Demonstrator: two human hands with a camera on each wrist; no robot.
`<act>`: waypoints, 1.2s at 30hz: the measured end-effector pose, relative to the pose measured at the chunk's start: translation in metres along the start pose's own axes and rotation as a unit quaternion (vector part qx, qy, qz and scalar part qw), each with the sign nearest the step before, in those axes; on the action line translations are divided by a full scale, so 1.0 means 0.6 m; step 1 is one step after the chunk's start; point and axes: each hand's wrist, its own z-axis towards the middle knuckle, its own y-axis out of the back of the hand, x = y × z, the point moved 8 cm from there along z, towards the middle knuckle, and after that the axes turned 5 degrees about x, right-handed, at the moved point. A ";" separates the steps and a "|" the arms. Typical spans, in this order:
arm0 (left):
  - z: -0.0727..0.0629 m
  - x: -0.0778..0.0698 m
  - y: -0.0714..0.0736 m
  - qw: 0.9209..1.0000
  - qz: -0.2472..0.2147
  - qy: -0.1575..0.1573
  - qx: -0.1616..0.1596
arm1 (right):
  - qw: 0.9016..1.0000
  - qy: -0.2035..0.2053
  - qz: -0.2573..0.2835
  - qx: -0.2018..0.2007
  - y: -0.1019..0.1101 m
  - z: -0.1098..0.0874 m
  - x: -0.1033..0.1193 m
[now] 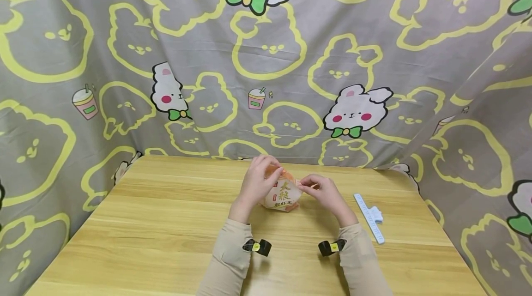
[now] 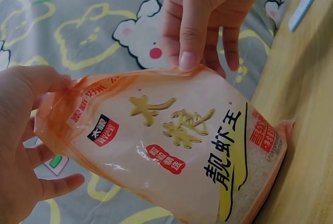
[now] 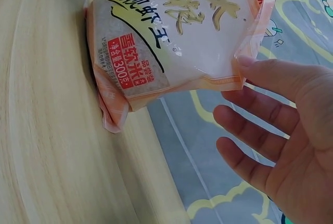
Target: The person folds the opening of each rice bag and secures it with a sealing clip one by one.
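Note:
A small plastic bag of rice (image 1: pixel 282 196), pale with orange edges and gold lettering, stands on the wooden table between both hands. My left hand (image 1: pixel 258 180) pinches its orange top corner, thumb in front and fingers behind. On the other side my right hand (image 1: pixel 323 190) pinches the bag's edge between thumb and forefinger. The other right fingers spread loosely away from the bag in the right wrist view. Rice grains show through the clear lower part of the bag (image 2: pixel 260 167) in the left wrist view.
A light-blue bag clip (image 1: pixel 370 219) lies on the table (image 1: pixel 166 222) to the right of my right hand. Patterned grey cloth (image 1: pixel 287 88) hangs behind the table and along both sides. Each sleeve carries a black wrist camera (image 1: pixel 261 247).

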 end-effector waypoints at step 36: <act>-0.002 0.001 -0.001 1.000 -0.002 -0.006 -0.007 | 0.999 -0.026 -0.030 0.023 0.017 -0.011 -0.006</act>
